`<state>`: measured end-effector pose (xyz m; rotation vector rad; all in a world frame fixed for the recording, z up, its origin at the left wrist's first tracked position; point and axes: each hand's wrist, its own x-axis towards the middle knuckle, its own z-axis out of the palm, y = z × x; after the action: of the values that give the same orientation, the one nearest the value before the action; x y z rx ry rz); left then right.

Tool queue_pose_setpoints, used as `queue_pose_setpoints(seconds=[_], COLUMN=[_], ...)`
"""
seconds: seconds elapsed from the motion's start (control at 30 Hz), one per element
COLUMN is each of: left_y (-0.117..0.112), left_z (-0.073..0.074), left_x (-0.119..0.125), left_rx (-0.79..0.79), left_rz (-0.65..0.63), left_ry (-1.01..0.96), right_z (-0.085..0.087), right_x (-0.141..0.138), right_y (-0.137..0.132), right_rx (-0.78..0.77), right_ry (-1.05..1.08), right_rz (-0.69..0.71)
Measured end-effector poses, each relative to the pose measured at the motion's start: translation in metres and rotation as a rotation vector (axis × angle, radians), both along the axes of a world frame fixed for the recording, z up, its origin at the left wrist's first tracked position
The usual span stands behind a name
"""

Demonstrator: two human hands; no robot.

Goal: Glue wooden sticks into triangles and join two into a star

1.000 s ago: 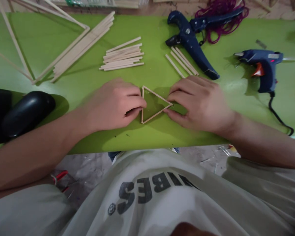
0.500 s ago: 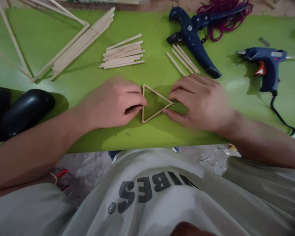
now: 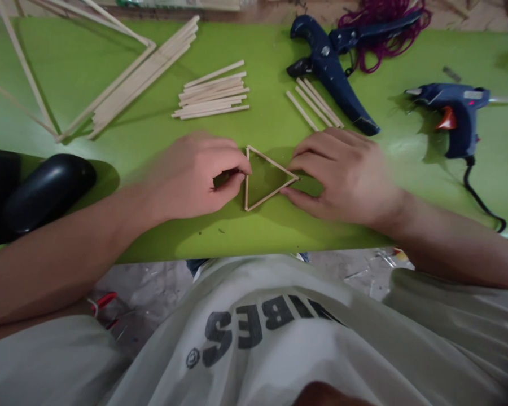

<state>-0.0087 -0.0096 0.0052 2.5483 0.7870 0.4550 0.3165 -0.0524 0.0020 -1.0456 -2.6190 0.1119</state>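
Triangular stick frame (image 3: 272, 194), three pale wooden sticks joined at the corners, lying flat on the green worktop (image 3: 262, 237) near its front edge, between the two hands. One corner points to the right; the side opposite runs front to back. Axis from that side to the corner lies crosswise, roughly along the worktop's front edge. Sides look about equal, so no one length clearly dominates.

Left hand (image 3: 195, 175): thumb and forefinger pinched on the front-to-back side, a gap showing behind the fingertips.

Right hand (image 3: 342, 175): thumb and forefinger closed about the pointed corner, thumb at the nearer stick; other fingers curled.

Loose short sticks (image 3: 313, 107), a few, slanting just beyond the right hand. Heap of short sticks (image 3: 214, 97), lying mostly crosswise, beyond the left hand.

Blue cutter (image 3: 334, 73), handles spread, beside the loose sticks; its far arm over a tangle of purple cord (image 3: 372, 12).

Blue glue gun (image 3: 459, 98), on its side at the right, nozzle pointing left, orange trigger, small red light.

Bundle of long sticks (image 3: 144, 79), diagonal, beside a larger stick frame (image 3: 27, 67). Black rounded object (image 3: 48, 192), at the left, near the forearm.
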Motion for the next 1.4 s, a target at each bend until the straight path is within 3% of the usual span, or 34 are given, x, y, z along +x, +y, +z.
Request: queue_pose_setpoints(seconds=[0.13, 0.4, 0.6, 0.83, 1.17, 1.4], left_y=[-0.001, -0.002, -0.001, -0.001, 0.001, 0.001], left_z=[0.0, 0.001, 0.001, 0.003, 0.005, 0.006], left_x=[0.0, -0.001, 0.001, 0.0, -0.002, -0.004], left_rx=[0.025, 0.021, 0.068, 0.055, 0.098, 0.085], left_rz=[0.059, 0.121, 0.181, 0.269, 0.202, 0.196], left_ry=[-0.082, -0.036, -0.16, -0.152, -0.292, -0.285], right_z=[-0.001, -0.001, -0.002, -0.005, -0.002, -0.002], right_x=[-0.001, -0.004, -0.009, -0.015, -0.022, -0.023], right_y=[0.0, -0.001, -0.003, -0.004, -0.005, -0.004], right_rx=[-0.001, -0.079, -0.063, -0.056, -0.027, -0.026], right_ry=[0.011, 0.024, 0.033, 0.042, 0.066, 0.077], right_rz=[0.009, -0.036, -0.034, -0.053, -0.019, -0.004])
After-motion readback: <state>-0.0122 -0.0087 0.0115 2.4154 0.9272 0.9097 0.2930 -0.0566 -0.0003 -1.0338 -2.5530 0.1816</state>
